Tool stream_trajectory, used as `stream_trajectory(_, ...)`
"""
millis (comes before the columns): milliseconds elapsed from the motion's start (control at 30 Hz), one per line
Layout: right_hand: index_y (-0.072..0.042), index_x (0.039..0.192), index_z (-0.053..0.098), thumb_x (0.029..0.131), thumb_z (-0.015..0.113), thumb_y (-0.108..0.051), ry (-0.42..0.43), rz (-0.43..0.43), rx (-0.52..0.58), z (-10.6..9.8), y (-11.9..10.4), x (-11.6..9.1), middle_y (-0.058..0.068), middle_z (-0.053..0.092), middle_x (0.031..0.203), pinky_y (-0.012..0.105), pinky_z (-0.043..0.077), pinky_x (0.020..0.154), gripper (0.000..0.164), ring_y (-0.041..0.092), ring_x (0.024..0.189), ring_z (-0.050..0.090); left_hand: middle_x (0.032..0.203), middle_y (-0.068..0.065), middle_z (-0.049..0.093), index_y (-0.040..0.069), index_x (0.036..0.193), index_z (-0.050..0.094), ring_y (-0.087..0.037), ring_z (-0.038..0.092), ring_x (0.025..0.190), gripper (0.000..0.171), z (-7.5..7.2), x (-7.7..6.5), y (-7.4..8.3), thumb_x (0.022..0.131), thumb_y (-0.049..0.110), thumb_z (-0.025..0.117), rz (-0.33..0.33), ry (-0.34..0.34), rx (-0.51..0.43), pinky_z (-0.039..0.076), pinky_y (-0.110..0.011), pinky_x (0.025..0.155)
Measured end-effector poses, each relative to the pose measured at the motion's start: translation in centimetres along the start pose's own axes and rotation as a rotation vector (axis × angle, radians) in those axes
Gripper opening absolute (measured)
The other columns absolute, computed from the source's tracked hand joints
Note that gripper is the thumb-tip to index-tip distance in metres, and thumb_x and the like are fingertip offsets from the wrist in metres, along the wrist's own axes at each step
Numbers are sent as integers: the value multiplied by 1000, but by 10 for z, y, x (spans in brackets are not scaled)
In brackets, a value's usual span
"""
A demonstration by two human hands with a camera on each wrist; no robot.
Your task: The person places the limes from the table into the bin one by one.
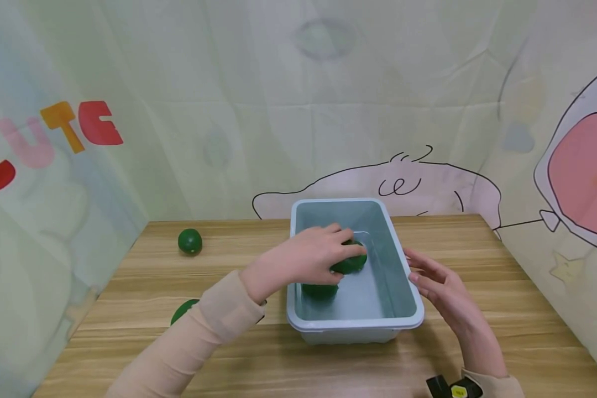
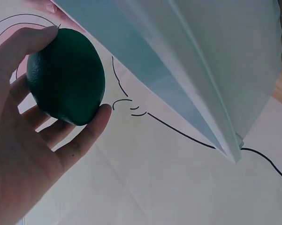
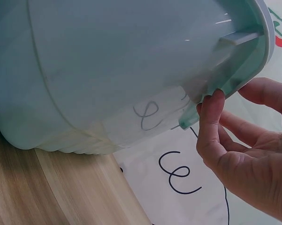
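Inside the light blue plastic bin (image 1: 355, 325), my left hand (image 1: 308, 257) holds a dark green, smooth oval fruit (image 1: 352, 264) between thumb and fingers. The left wrist view shows this fruit (image 2: 65, 77) close up, with the hand (image 2: 35, 136) curled about it and the bin's side (image 2: 178, 61) beside it. A second green fruit (image 1: 320, 291) lies in the bin below my left hand, partly hidden. My right hand (image 1: 445, 293) touches the bin's right rim from outside with thumb and fingertips. In the right wrist view, that hand's fingers (image 3: 211, 122) meet the rim, loosely bent.
A green fruit (image 1: 190, 241) sits at the back left of the wooden table (image 1: 244, 365). Another green fruit (image 1: 183, 311) is partly covered by my left sleeve (image 1: 199, 326). A printed cloth (image 1: 229, 83) hangs behind the table and along its sides.
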State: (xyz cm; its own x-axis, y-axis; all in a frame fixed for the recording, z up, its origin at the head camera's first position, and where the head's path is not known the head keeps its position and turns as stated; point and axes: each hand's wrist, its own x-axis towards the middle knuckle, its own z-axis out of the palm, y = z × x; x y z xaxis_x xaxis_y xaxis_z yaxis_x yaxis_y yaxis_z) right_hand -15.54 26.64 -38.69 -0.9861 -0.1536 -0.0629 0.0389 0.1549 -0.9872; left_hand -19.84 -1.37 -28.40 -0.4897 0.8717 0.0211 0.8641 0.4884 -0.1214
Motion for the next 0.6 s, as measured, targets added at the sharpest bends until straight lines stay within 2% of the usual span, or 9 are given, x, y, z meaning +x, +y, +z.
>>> stream_trajectory(167, -10, 148, 36, 96, 56, -25, -2, -5, -5, 0, 1, 0, -7, 52, 126, 20, 51, 89, 57, 4, 111, 56, 127, 0, 56, 26, 138, 52, -16, 54, 105, 54, 2, 7, 2, 87, 35, 68, 4, -53, 9, 52, -29, 81)
stream_trajectory(333, -10, 148, 36, 96, 56, -23, -7, -17, 6, -1, 2, 0, -6, 52, 126, 20, 51, 89, 57, 4, 110, 56, 134, 0, 54, 29, 140, 49, -17, 52, 112, 56, 3, 14, 4, 88, 36, 67, -6, -108, -6, 52, -31, 89)
stream_trajectory(433, -10, 148, 36, 96, 56, -23, -8, -21, 3, -1, 2, 0, -5, 52, 126, 20, 51, 89, 57, 5, 110, 57, 136, 0, 52, 30, 141, 47, -17, 51, 115, 57, 4, 17, 3, 88, 37, 67, -2, -125, -9, 51, -32, 92)
stream_trajectory(600, -12, 148, 36, 96, 56, -25, -6, -10, -9, -1, 1, 0, -5, 52, 126, 20, 51, 89, 57, 4, 111, 56, 135, 0, 52, 30, 141, 47, -17, 51, 114, 57, 8, 21, 2, 88, 37, 67, 21, -133, -2, 51, -32, 90)
